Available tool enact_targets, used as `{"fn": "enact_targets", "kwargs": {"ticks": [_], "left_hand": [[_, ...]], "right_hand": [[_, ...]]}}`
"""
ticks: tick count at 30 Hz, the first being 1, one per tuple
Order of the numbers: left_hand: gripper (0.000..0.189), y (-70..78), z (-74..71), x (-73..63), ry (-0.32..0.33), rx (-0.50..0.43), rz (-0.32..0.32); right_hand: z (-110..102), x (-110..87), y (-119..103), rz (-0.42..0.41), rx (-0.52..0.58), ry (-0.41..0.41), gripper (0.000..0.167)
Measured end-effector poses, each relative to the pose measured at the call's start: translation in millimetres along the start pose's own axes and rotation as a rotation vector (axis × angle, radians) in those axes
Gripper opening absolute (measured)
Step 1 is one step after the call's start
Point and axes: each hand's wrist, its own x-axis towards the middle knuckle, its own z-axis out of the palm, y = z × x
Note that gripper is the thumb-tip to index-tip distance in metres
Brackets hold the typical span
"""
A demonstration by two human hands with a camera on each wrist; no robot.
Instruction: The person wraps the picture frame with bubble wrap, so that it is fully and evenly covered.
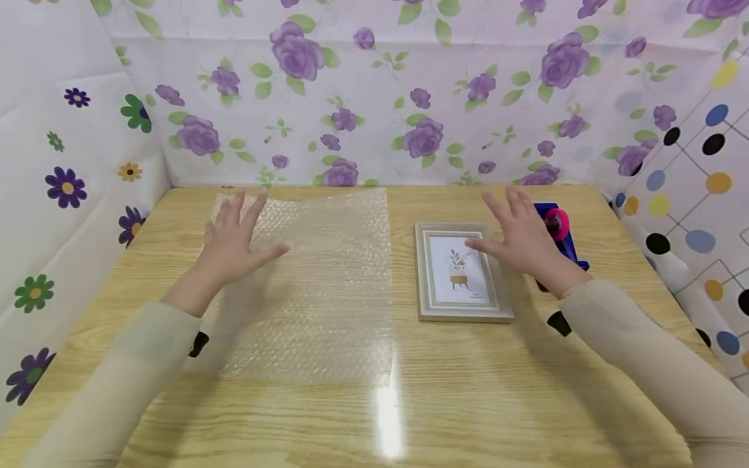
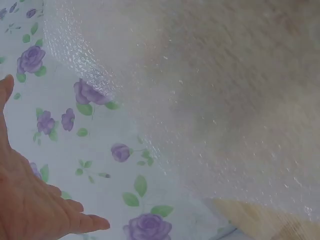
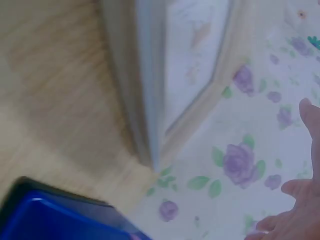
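A sheet of clear bubble wrap [image 1: 316, 292] lies flat on the left half of the table. My left hand [image 1: 231, 247] hovers over its upper left part, fingers spread and holding nothing. To the right of the sheet lies a picture frame [image 1: 429, 312] with a pale border and a plant print, face up. My right hand [image 1: 523, 240] is above the frame's right side, its fingers apart and nothing in them. Partly hidden behind that hand is a blue tape dispenser [image 1: 566, 246] with a pink core. The right wrist view shows the frame [image 3: 150, 100] and the dispenser [image 3: 65, 220] close by.
The wood-grain table [image 1: 328, 422] reaches a back wall of purple-flowered cloth [image 1: 374, 97]. Patterned cloth also hangs along the left [image 1: 52, 260] and right [image 1: 702, 240] sides. A small dark object [image 1: 543, 286] shows beneath the right wrist.
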Motion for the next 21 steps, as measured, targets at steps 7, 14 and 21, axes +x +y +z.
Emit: {"fn": "enact_targets", "kwargs": {"ticks": [7, 14, 21], "left_hand": [[0.101, -9.7, -6.1, -6.3, 0.102, -0.273, -0.023], [0.093, -23.2, -11.3, -15.0, 0.179, -0.335, -0.095], [0.088, -38.1, -14.7, -20.5, 0.144, -0.345, -0.202]], "right_hand": [[-3, 8.9, -18, -0.038, 0.061, 0.014, 0.093], [3, 12.9, -37, -0.033, 0.172, 0.007, 0.091], [7, 15.6, -47, -0.05, 0.271, 0.008, 0.086]]}}
